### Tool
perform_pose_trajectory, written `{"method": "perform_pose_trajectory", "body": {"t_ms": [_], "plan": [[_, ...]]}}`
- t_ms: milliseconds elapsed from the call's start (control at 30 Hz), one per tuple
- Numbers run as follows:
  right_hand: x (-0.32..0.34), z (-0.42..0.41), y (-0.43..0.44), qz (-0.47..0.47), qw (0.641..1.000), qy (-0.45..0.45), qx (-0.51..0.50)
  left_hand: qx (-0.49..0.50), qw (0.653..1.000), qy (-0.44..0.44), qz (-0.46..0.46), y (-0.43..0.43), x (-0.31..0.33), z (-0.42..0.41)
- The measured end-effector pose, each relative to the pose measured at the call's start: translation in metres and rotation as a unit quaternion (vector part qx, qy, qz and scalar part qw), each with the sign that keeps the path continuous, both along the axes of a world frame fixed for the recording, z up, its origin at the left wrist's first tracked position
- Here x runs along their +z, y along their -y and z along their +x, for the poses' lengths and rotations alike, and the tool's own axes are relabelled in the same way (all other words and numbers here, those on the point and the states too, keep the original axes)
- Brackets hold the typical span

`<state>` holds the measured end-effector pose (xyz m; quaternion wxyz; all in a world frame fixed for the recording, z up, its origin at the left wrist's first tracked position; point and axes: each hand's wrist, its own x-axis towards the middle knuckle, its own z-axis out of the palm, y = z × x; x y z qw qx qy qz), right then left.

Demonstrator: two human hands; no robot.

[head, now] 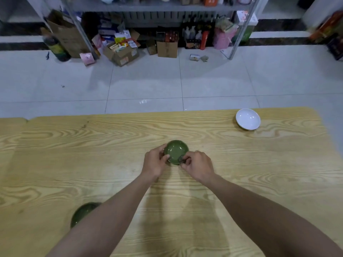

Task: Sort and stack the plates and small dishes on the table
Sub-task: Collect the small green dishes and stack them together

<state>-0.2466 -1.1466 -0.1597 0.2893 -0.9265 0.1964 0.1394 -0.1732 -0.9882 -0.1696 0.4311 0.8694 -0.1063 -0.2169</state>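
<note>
Roughly midway, by my reading: the left hand (pixel 154 162) and right hand (pixel 199 167) both hold a small green dish (pixel 176 152) near the middle of the table (pixel 259 173). Each hand pinches the near rim from its own side with curled fingers and thumb. The near edge of this dish looks doubled, as if another dish sits under it, but I cannot tell for sure, nor whether it rests on the wood or is held just above it.

A second green dish (pixel 83 213) lies close to the near left edge, partly hidden by the left forearm and well apart from the one in hand. A white dish (pixel 248 119) sits alone by the far right edge. So the green ones are likely not all gathered yet, and the white dish seems untouched; I see no finished stack anywhere.

The table is pale wood with a bold wavy grain and lies flat and dry. Beyond it is a floor (pixel 148 80) of large light grey tiles. Further back stands a metal shelf (pixel 148 8), with cardboard boxes (pixel 167 49), bottles (pixel 193 34) and loose packets crowded under it.
</note>
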Motion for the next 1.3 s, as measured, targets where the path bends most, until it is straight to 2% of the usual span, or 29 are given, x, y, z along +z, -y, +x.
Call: {"method": "perform_pose_trajectory", "body": {"t_ms": [267,433,533,833,1067,1300], "plan": [[0.008,-0.002,0.0,-0.053,0.996,0.009,0.07,-0.015,0.999,0.028,0.04,0.003,0.006,-0.001],[0.031,0.002,0.002,-0.119,0.988,0.015,0.099,0.0,0.997,0.015,0.074,0.003,0.017,0.002],[0.052,0.007,0.003,-0.155,0.978,0.016,0.14,-0.024,0.991,0.052,0.119,0.001,0.035,0.0],[0.113,0.001,-0.013,-0.202,0.954,0.006,0.223,-0.113,0.928,0.204,0.291,-0.018,0.104,-0.016],[0.142,-0.012,-0.04,-0.237,0.933,0.033,0.268,-0.069,0.896,0.256,0.357,-0.05,0.141,-0.052],[0.162,-0.03,-0.09,-0.273,0.906,0.073,0.315,-0.022,0.881,0.262,0.394,-0.104,0.163,-0.087]]}}
